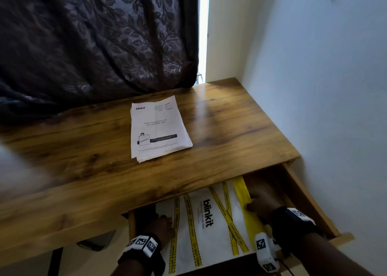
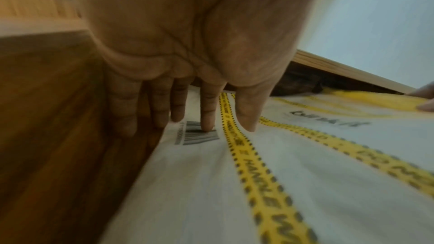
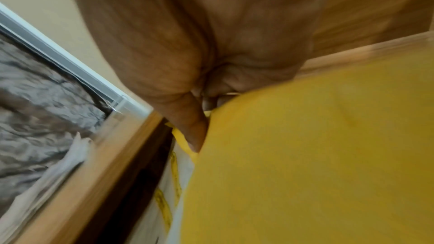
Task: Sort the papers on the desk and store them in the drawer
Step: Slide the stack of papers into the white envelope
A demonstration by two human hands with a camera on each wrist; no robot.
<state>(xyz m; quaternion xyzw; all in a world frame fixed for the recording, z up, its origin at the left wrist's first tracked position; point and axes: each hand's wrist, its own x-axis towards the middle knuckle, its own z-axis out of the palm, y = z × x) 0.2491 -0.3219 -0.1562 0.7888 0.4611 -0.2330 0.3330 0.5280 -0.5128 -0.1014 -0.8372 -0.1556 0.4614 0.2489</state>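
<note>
The white blinkit envelope (image 1: 209, 219) lies in the open drawer (image 1: 310, 202), long axis running near to far. The left hand (image 1: 161, 226) rests straight fingers (image 2: 207, 110) on its left edge; the right hand (image 1: 260, 202) pinches its yellow flap. The printed paper stack (image 1: 158, 127) sits on the desk (image 1: 230, 129), farther away, somewhat nearer the left hand.

Both forearms are bare, with no sleeves showing. Each wrist wears a black strap carrying white blocks printed with black square tag markers, just behind the left hand (image 1: 161, 226) and the right hand (image 1: 260, 202).
</note>
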